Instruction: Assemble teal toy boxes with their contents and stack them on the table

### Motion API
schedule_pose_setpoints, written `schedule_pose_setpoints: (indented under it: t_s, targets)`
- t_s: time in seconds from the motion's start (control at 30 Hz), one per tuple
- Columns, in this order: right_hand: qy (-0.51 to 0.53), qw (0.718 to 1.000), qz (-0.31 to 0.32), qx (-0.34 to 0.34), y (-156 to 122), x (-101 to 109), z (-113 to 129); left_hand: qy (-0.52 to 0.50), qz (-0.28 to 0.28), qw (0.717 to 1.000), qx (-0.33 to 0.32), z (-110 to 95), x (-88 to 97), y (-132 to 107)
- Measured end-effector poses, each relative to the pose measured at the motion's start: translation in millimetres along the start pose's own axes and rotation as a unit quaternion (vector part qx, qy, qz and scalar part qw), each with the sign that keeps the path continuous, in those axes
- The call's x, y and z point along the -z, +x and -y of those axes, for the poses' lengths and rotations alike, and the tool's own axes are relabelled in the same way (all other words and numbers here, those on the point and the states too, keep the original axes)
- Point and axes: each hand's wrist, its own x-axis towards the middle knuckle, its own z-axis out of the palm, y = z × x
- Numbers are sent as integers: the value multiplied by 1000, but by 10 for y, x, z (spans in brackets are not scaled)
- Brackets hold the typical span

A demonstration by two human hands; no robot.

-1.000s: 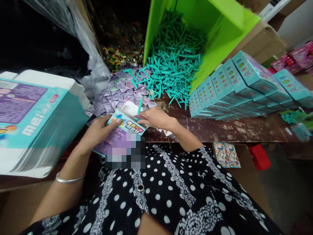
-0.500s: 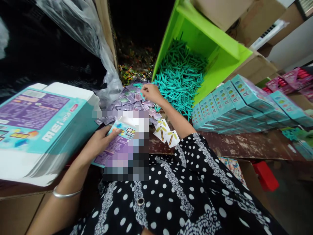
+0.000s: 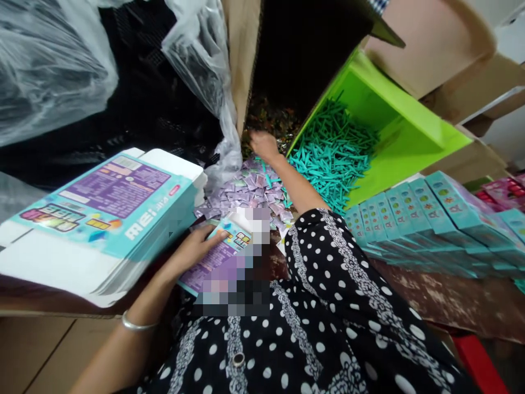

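My left hand (image 3: 196,247) grips a teal and purple printed carton (image 3: 215,264), thumb on top, held close to my body; part of the carton is blurred out by blocks. My right hand (image 3: 263,145) reaches into the mouth of a dark cardboard box (image 3: 243,60), over small shiny packets (image 3: 283,130). Its fingers are smeared and partly lost in shadow, so what they hold does not show. Below that hand lies a heap of small purple sachets (image 3: 246,190), with a few teal sticks on it.
Left of me lies a stack of flat cartons (image 3: 118,186). A lime-green bin (image 3: 422,123) tipped on its side spills teal sticks (image 3: 324,169). Rows of filled-out teal boxes (image 3: 410,210) stand at right. Clear plastic wrap (image 3: 197,38) hangs behind. A white card (image 3: 282,243) shows by my right sleeve.
My right hand has moved from above the purple sachets farther away, into the dark box. My left hand keeps the carton. The view has swung left, and my right sleeve now mostly covers the white cards.
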Motion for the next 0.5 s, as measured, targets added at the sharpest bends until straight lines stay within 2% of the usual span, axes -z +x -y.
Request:
schedule_pose_setpoints:
  t_s: [0.1, 0.17, 0.23, 0.3, 0.4, 0.5]
  targets:
    - [6, 990, -135, -43, -272, 366, 29, -15, 2, 1000, -8, 27, -15, 8]
    - [16, 982, -183, -36, -477, 594, 158, -13, 9, 1000, -13, 36, -21, 21]
    - [8, 990, -138, 12, -582, 721, 392, -7, 11, 1000, -14, 40, -26, 32]
    - [-15, 997, -31, 74, -519, 716, 684, -4, 8, 1000, -14, 43, -30, 39]
    - [-27, 984, 105, 143, -167, 517, 1089, -12, 0, 1000, -16, 54, -36, 37]
    - [14, 973, 160, 165, 230, 263, 1361, -21, 0, 1000, -17, 72, -39, 30]
